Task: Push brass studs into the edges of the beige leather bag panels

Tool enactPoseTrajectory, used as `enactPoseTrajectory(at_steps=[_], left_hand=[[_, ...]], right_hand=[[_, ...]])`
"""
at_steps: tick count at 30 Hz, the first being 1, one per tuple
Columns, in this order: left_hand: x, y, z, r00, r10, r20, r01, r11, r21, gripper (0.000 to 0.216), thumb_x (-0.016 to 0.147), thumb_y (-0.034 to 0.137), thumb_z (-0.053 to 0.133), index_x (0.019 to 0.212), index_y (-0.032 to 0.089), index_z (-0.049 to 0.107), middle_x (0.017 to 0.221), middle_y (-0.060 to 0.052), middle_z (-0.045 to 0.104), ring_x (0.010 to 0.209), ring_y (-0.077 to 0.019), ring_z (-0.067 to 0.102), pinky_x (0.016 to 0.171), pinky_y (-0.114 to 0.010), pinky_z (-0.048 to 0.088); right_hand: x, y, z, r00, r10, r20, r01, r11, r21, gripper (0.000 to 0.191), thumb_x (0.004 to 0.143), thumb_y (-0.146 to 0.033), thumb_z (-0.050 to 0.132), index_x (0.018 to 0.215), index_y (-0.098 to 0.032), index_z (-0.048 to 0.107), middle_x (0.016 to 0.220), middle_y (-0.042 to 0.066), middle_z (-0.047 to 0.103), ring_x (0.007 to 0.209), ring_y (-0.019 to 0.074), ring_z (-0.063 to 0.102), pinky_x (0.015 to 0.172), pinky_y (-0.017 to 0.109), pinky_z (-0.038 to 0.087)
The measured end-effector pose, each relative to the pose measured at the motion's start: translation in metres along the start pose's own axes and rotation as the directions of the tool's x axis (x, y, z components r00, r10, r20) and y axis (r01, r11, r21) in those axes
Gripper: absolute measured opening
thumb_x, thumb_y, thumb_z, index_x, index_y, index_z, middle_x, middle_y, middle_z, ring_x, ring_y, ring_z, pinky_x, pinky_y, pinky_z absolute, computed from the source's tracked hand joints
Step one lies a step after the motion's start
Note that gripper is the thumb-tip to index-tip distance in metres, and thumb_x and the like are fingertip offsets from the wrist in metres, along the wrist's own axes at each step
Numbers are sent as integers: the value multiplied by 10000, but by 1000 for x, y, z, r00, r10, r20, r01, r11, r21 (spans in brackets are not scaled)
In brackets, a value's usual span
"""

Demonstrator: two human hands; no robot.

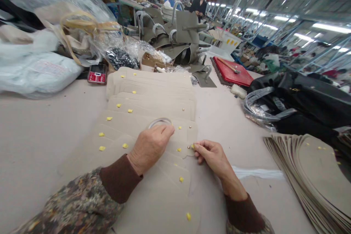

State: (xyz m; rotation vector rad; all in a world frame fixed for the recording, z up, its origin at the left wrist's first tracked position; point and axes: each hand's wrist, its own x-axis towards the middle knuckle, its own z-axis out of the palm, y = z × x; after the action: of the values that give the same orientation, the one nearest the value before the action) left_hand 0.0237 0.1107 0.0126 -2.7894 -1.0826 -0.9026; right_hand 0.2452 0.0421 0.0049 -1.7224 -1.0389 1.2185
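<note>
Overlapping beige panels lie in a staggered row on the table, dotted with small yellow tape pieces. My left hand is closed around a roll of tape, its pale ring showing above the knuckles, over the middle of the panels. At the panels' right edge, my right hand pinches a small yellow tape piece between thumb and forefinger. That piece is beside a small metal stud. More studs show farther up the right side.
A fanned stack of beige panels sits at right, below black bags. Behind are a red pad with a hammer, grey bags, a red phone and plastic-wrapped bundles. A person stands far back.
</note>
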Motion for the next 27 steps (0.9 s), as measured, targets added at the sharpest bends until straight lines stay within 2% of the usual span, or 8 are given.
enactPoseTrajectory(at_steps=[4, 8, 12, 18, 22, 27], left_hand=[[9, -24, 4, 986, -51, 157, 22, 983, 180, 132, 921, 114, 460, 896, 156, 582, 820, -66, 608, 805, -231, 541, 699, -333, 441], [13, -29, 11, 984, -55, 169, 21, 980, 196, 136, 923, 133, 456, 933, 155, 590, 872, -83, 602, 852, -257, 512, 746, -378, 432], [11, -29, 14, 988, -50, 145, 26, 986, 168, 146, 924, 138, 445, 965, 153, 585, 860, -78, 597, 845, -260, 500, 746, -387, 419], [9, -31, 15, 990, -76, 119, 62, 991, 115, 146, 931, 154, 443, 1001, 142, 570, 927, -96, 607, 902, -272, 503, 792, -406, 410], [6, -28, 12, 979, -59, 197, 59, 998, 7, 143, 920, 134, 443, 1006, 134, 557, 887, -85, 600, 848, -257, 513, 783, -402, 414], [3, -23, 6, 951, 21, 310, 12, 994, -107, 184, 945, 136, 376, 977, 130, 557, 837, -75, 568, 813, -235, 508, 727, -348, 412]], right_hand=[[2, 0, 1, 1000, 27, -11, -27, 1000, -13, 325, 682, -441, 730, 742, -125, 678, 548, -11, 619, 393, 66, 501, 396, 178, 408], [5, 1, 8, 998, 46, -52, -48, 999, -23, 281, 680, -400, 734, 740, -130, 681, 529, -13, 616, 417, 75, 526, 419, 182, 439], [7, 1, 10, 994, 63, -85, -62, 998, 21, 285, 648, -397, 756, 711, -130, 679, 538, 3, 636, 481, 103, 583, 496, 215, 509], [9, 2, 9, 995, 60, -75, -57, 997, 48, 304, 645, -410, 762, 719, -126, 682, 560, 15, 658, 495, 110, 602, 524, 232, 525], [7, -3, 8, 995, 83, -61, -79, 994, 71, 323, 608, -416, 783, 708, -126, 681, 553, 15, 656, 504, 113, 604, 533, 237, 524], [7, -7, 6, 996, 92, -10, -91, 995, 46, 314, 595, -402, 787, 701, -127, 679, 550, 2, 641, 498, 100, 581, 523, 223, 504]])
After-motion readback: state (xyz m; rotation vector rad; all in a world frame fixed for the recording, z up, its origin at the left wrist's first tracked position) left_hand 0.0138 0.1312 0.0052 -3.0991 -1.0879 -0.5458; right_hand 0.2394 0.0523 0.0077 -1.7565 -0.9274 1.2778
